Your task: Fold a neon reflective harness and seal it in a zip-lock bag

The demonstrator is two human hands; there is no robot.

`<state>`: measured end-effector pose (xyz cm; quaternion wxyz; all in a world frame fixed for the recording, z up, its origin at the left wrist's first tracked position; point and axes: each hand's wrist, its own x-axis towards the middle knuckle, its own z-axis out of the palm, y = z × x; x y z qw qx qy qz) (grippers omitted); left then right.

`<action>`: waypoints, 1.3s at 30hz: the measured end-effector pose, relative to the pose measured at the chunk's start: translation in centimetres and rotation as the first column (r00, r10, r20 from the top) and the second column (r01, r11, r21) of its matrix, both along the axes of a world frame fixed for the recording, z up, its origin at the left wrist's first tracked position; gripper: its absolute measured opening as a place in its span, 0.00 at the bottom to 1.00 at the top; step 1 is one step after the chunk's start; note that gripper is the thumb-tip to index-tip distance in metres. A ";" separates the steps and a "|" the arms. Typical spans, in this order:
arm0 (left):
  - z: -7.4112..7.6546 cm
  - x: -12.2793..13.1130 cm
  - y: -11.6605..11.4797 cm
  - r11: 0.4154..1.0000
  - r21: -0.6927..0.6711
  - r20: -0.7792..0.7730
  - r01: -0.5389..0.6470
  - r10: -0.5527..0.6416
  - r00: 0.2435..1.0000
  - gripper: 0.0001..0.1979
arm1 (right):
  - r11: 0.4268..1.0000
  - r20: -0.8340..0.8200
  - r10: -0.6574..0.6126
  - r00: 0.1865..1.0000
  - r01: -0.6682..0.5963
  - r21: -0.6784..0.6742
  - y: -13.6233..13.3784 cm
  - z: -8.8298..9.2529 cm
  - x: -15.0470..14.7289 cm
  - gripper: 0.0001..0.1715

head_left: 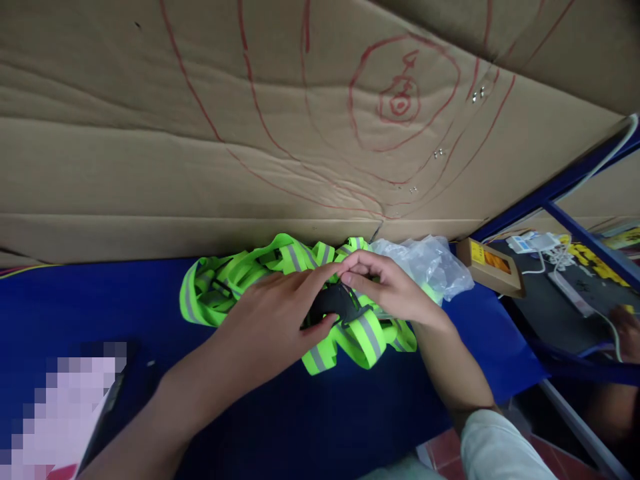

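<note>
A pile of neon green straps with grey reflective stripes [235, 277] lies on a blue table [100, 307] against a cardboard wall. My left hand [273, 323] grips a black plastic buckle [333, 303] on one strap, thumb under it. My right hand [387, 287] pinches the strap at the buckle's upper end with its fingertips. Both hands meet over the buckle above the pile.
A crumpled clear plastic bag [430, 263] lies right of the straps. A small brown box [493, 267] sits at the table's right edge. Cardboard with red pen circles [300, 120] stands behind. Blue metal frame bars [575, 233] and white cables lie at right, with another person's hand [627, 330].
</note>
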<state>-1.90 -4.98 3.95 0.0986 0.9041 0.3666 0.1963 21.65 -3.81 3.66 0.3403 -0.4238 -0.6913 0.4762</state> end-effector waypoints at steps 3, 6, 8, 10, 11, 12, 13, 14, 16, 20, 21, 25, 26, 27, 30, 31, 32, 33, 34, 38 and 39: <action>-0.4 0.7 0.1 0.990 0.106 0.000 -0.093 0.094 0.996 0.19 | 0.988 0.017 -0.133 0.991 0.132 0.083 -0.3 -0.3 -0.6 0.14; -1.1 0.4 0.6 0.991 0.129 -0.054 -0.045 0.053 0.997 0.10 | 0.979 0.177 -0.118 0.977 0.085 0.185 -1.1 0.1 -0.9 0.12; -1.6 0.2 1.1 0.993 0.115 -0.075 0.031 -0.023 0.997 0.10 | 0.963 0.319 -0.065 0.945 -0.025 0.270 -1.6 0.4 -1.0 0.13; -1.9 0.0 1.6 0.993 0.086 -0.068 0.077 -0.072 0.995 0.11 | 0.945 0.377 -0.076 0.923 -0.054 0.321 -1.8 0.4 -1.0 0.13; -2.0 0.1 1.8 0.994 0.075 -0.059 0.084 -0.079 0.995 0.12 | 0.944 0.359 -0.097 0.928 -0.029 0.330 -1.9 0.4 -1.0 0.13; -2.0 0.1 1.9 0.994 0.070 -0.058 0.082 -0.078 0.995 0.12 | 0.945 0.320 -0.121 0.940 0.011 0.327 -1.8 0.4 -1.0 0.12; -1.9 0.2 2.1 0.995 0.073 -0.067 0.074 -0.070 0.995 0.12 | 0.946 0.279 -0.146 0.949 0.052 0.320 -1.8 0.3 -1.0 0.12; -1.8 0.3 2.2 0.994 0.085 -0.089 0.065 -0.057 0.994 0.11 | 0.945 0.258 -0.167 0.952 0.080 0.318 -1.8 0.3 -1.0 0.11; -1.5 0.4 2.2 0.989 0.137 -0.158 0.055 -0.033 0.987 0.08 | 0.927 0.318 -0.198 0.927 0.071 0.369 -2.0 0.3 -1.0 0.12; -1.3 0.5 2.3 0.963 0.257 -0.291 0.083 -0.005 0.957 0.08 | 0.867 0.646 -0.177 0.743 -0.193 0.460 -2.9 0.0 -1.5 0.31; -1.4 0.5 2.4 0.960 0.265 -0.314 0.093 -0.005 0.949 0.08 | 0.858 0.706 -0.181 0.685 -0.241 0.454 -3.0 -0.3 -1.8 0.37; -2.1 0.4 2.7 0.971 0.213 -0.361 0.106 -0.023 0.932 0.10 | 0.839 0.824 -0.264 0.501 -0.303 0.452 -2.7 -1.7 -3.0 0.36; -2.1 0.2 2.8 0.975 0.201 -0.357 0.098 -0.020 0.934 0.11 | 0.834 0.836 -0.265 0.481 -0.321 0.449 -2.5 -1.9 -3.2 0.35; -2.2 0.1 2.9 0.977 0.195 -0.352 0.089 -0.015 0.936 0.11 | 0.830 0.843 -0.255 0.474 -0.340 0.442 -2.2 -1.9 -3.4 0.34; -1.9 -0.2 2.9 0.979 0.193 -0.339 0.061 0.008 0.941 0.10 | 0.824 0.848 -0.212 0.486 -0.377 0.422 -1.8 -1.3 -3.4 0.35; -1.8 -0.2 2.9 0.981 0.188 -0.336 0.055 0.012 0.942 0.09 | 0.824 0.847 -0.201 0.492 -0.383 0.418 -1.7 -1.0 -3.3 0.35; -1.6 -0.2 2.8 0.982 0.181 -0.336 0.045 0.019 0.942 0.10 | 0.823 0.846 -0.193 0.496 -0.388 0.415 -1.6 -0.7 -3.1 0.34; -1.5 -0.2 2.7 0.984 0.177 -0.342 0.030 0.033 0.939 0.10 | 0.821 0.845 -0.192 0.499 -0.389 0.417 -1.6 -0.5 -2.8 0.34; -1.4 -0.3 2.6 0.985 0.175 -0.356 0.008 0.056 0.933 0.11 | 0.820 0.842 -0.200 0.501 -0.384 0.424 -1.5 -0.2 -2.4 0.34; 0.0 -1.5 2.0 0.981 0.166 -0.417 -0.100 0.162 0.894 0.15 | 0.800 0.748 -0.342 0.569 -0.242 0.549 -1.0 0.8 0.5 0.33; 0.6 -2.1 1.9 0.978 0.163 -0.409 -0.132 0.189 0.893 0.16 | 0.781 0.687 -0.392 0.612 -0.173 0.600 -0.9 1.2 1.5 0.34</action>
